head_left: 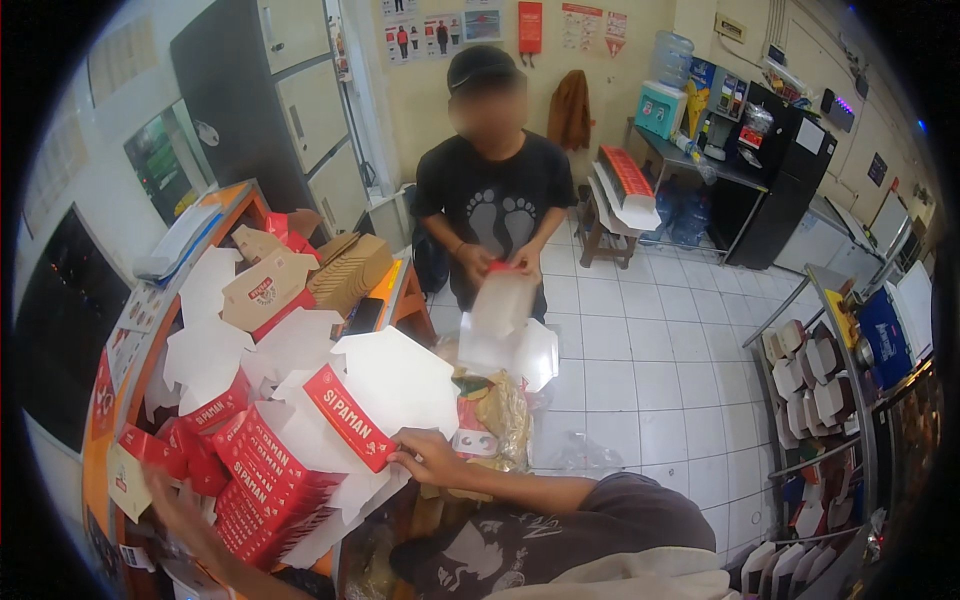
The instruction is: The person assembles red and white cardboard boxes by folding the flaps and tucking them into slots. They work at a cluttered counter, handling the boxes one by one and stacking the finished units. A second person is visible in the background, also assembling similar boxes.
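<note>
A white food carton [395,375] with a red front panel rests on top of a stack of red cartons [270,490]. My right hand [425,458] pinches the lower right corner of that red panel between thumb and fingers. Its white lid flaps stand spread and unfolded. On the far left, my left hand [175,510] is smeared by motion, beside small red boxes [180,450] and a beige box [130,482]. Its fingers cannot be made out, nor whether they hold anything.
Brown cartons [350,272] and a phone [364,316] lie at the table's far end. Across from me a person [495,180] in black handles a blurred white carton [505,310]. Plastic bags [495,420] sit beside the table. A rack [810,370] with folded cartons stands right.
</note>
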{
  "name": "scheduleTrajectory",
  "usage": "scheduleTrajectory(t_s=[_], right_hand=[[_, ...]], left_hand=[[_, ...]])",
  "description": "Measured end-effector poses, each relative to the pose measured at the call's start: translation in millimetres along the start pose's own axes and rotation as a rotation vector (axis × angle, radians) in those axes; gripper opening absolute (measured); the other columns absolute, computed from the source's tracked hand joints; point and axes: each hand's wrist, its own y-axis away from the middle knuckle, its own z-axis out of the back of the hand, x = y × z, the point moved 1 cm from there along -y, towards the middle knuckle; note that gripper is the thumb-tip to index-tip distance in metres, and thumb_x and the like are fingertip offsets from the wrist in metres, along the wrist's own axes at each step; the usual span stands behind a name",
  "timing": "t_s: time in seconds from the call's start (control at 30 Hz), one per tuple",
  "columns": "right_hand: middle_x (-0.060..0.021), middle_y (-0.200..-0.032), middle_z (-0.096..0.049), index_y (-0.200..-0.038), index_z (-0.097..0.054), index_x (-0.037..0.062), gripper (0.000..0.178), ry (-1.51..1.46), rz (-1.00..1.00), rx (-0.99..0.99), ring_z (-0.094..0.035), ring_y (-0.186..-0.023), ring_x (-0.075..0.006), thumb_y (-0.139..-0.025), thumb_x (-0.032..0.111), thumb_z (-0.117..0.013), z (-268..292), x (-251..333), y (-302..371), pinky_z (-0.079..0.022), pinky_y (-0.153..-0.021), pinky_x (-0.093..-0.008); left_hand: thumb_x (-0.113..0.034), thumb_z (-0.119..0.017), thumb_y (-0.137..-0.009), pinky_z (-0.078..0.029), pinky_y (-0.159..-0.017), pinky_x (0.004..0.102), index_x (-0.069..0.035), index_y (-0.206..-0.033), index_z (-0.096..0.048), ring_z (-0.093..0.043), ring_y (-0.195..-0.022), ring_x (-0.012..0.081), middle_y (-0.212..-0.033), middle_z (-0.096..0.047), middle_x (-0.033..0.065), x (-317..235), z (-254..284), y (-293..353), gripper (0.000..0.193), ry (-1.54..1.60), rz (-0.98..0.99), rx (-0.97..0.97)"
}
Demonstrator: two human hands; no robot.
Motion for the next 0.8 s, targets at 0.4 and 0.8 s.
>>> scheduleTrajectory(t_s=[0.4, 0.8], right_hand=[[-0.0129, -0.076, -0.060, -0.096, -0.061, 0.0015, 0.014, -0.069, 0.013, 0.010, -0.058, -0.065, -0.0243, -0.087, 0.012, -0.065, -13, 6, 3, -0.043, -0.059, -0.0333], [-0.0139, -0.081, -0.062, -0.096, -0.060, 0.0014, 0.016, -0.055, -0.007, 0.023, -0.061, -0.070, -0.0286, -0.086, 0.013, -0.065, -12, 1, 3, -0.045, -0.063, -0.0354]], left_hand=[[-0.036, -0.053, -0.093, -0.044, -0.097, 0.0439, -0.006, -0.138, -0.041, -0.048, -0.122, 0.0296, -0.141, -0.041, 0.0149, -210, -71, 84, 0.055, -0.012, -0.578, 0.257], [-0.034, -0.052, -0.094, -0.042, -0.098, 0.0446, -0.006, -0.137, -0.042, -0.047, -0.123, 0.0301, -0.141, -0.040, 0.0156, -227, -93, 94, 0.053, 0.033, -0.563, 0.296]])
